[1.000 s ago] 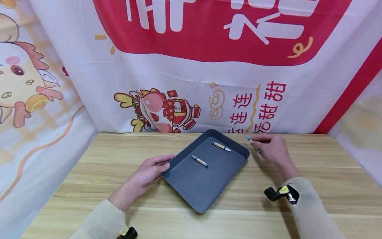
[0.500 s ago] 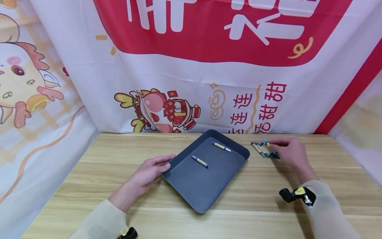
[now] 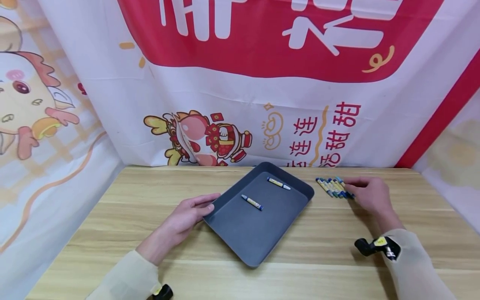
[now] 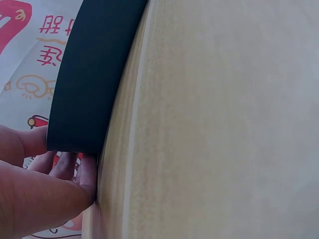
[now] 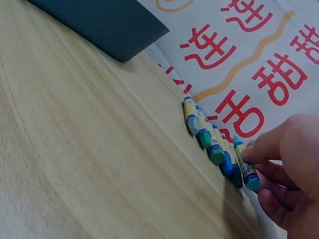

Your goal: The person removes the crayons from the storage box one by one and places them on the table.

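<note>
Since the crayons (image 3: 335,187) sit bunched on the tabletop (image 3: 150,196) right of the tray (image 3: 240,233), they look light, stiff, snappable: pinch mid-barrel. Right hand (image 3: 369,196) pinches the end one; left hand (image 3: 183,216) rests relaxed against the tray's corner.

Desk (image 3: 150,233): pale wood-grain surface, smooth, low sheen. Tray (image 3: 240,233): dark grey, matt, smooth. Crayons (image 3: 333,186): paper-wrapped. Backdrop (image 3: 240,96): printed cloth, creased, faintly glossy.
</note>
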`<action>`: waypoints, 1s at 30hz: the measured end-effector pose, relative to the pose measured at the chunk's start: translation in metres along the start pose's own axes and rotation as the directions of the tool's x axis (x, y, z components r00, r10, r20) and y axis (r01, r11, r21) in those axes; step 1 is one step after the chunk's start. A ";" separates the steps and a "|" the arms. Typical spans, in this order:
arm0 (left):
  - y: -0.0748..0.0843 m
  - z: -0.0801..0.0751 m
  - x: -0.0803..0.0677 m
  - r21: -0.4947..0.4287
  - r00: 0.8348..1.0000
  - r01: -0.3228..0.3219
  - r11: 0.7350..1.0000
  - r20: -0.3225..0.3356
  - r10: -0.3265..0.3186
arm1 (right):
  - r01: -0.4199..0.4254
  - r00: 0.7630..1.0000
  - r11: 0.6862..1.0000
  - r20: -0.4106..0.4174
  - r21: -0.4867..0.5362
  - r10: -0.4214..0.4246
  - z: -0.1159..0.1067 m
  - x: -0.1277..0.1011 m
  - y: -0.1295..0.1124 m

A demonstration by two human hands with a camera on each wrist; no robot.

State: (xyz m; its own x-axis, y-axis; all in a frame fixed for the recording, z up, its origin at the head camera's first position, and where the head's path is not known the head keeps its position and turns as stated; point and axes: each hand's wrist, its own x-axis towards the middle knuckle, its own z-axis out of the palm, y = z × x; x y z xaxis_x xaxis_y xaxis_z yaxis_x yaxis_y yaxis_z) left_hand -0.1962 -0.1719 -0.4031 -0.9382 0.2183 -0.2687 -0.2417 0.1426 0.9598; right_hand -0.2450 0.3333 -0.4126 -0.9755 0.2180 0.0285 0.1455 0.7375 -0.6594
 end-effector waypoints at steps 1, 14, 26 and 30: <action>0.000 0.000 0.000 -0.002 1.000 -0.001 1.000 0.001 0.001 | -0.002 1.000 1.000 -0.003 -0.002 0.002 0.000 0.000 0.001; -0.002 0.000 0.003 -0.002 1.000 0.013 1.000 -0.016 -0.013 | 0.005 0.999 1.000 -0.031 -0.023 -0.006 0.004 0.000 0.006; -0.001 -0.001 0.003 -0.001 1.000 0.017 1.000 -0.017 -0.017 | -0.065 0.998 0.998 0.007 -0.011 0.065 0.003 -0.001 0.005; -0.002 -0.001 0.003 -0.002 1.000 0.017 1.000 -0.016 -0.017 | -0.081 0.997 0.997 0.009 0.000 0.081 0.003 -0.001 0.004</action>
State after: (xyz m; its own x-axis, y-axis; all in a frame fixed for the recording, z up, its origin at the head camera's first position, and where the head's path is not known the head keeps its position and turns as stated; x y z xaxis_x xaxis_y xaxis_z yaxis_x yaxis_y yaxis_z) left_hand -0.1986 -0.1723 -0.4053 -0.9379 0.2001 -0.2834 -0.2578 0.1446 0.9553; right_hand -0.2441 0.3340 -0.4176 -0.9621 0.2710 -0.0316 0.2238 0.7175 -0.6596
